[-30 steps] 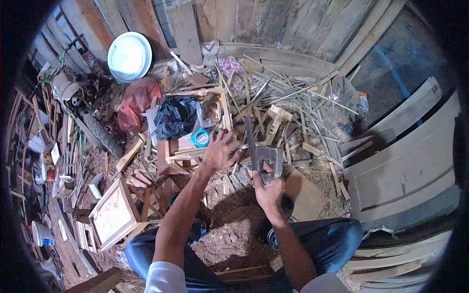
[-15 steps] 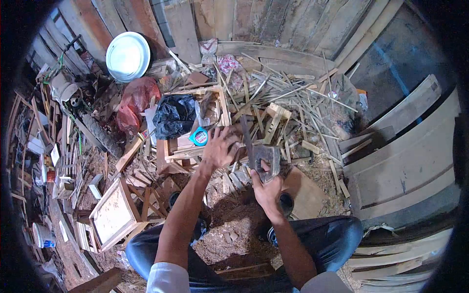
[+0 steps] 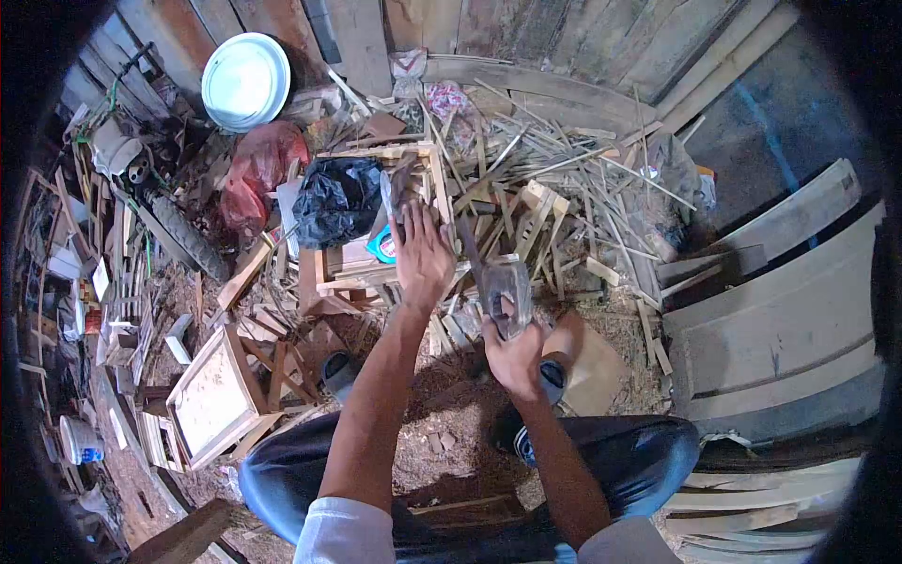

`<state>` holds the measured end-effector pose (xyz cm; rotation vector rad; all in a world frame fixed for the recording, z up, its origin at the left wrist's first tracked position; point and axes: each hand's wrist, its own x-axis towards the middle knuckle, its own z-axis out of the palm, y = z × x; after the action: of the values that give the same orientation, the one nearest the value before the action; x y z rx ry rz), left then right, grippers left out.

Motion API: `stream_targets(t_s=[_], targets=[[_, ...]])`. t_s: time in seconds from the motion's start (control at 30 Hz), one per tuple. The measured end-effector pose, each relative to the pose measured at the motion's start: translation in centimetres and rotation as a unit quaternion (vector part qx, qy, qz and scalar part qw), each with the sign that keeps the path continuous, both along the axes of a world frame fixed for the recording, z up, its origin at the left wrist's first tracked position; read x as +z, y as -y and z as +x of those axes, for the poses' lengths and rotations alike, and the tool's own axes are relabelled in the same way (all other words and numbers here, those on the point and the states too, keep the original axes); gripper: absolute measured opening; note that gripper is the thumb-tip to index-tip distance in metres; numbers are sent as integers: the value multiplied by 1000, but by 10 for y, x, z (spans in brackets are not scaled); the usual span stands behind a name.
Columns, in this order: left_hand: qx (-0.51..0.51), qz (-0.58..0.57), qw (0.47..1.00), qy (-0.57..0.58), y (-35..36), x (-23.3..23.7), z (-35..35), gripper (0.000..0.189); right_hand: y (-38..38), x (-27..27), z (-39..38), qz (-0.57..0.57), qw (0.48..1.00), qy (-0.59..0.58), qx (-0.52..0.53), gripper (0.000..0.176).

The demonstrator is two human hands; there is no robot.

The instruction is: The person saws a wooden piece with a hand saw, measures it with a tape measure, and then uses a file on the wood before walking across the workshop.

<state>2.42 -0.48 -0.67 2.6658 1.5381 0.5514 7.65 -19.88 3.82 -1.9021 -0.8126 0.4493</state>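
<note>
My right hand [image 3: 515,360] is wrapped round the worn wooden handle of a handsaw [image 3: 512,280]. Its dark narrow blade points away from me, toward the scrap wood. Fingers stretched out, my left hand [image 3: 427,266] is over the near right part of a wooden crate [image 3: 438,179]; whether it touches anything beneath cannot be made out. A turquoise tape measure [image 3: 381,246] lies in the crate beside that hand, partly covered by it. Also in the crate is a black plastic bag [image 3: 336,209].
Thin wood offcuts [image 3: 601,202] are heaped beyond the saw. A wooden frame with a pale panel [image 3: 218,399] lies at left. A white basin [image 3: 246,85] leans at the back, near a red plastic bag [image 3: 261,174]. A large panel [image 3: 780,329] stands at right.
My left hand has moved right and a little away from me, and now covers part of the tape measure. The saw has shifted slightly in my right hand, its handle nearer me.
</note>
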Motion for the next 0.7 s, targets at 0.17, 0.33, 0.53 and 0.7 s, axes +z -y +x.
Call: stream_targets(t_s=[0.17, 0.33, 0.53, 0.7], targets=[[-3, 13, 1000, 28, 0, -1, 0, 50, 17, 2, -3, 4, 996, 83, 17, 28], [4, -32, 999, 19, 1, 10, -1, 50, -6, 13, -12, -35, 998, 55, -4, 27], [2, -38, 999, 16, 5, 7, 0, 51, -4, -2, -9, -48, 993, 109, -12, 32], [7, -1, 1000, 11, 0, 5, 0, 48, -24, -4, -5, 24, 998, 55, 1, 31]])
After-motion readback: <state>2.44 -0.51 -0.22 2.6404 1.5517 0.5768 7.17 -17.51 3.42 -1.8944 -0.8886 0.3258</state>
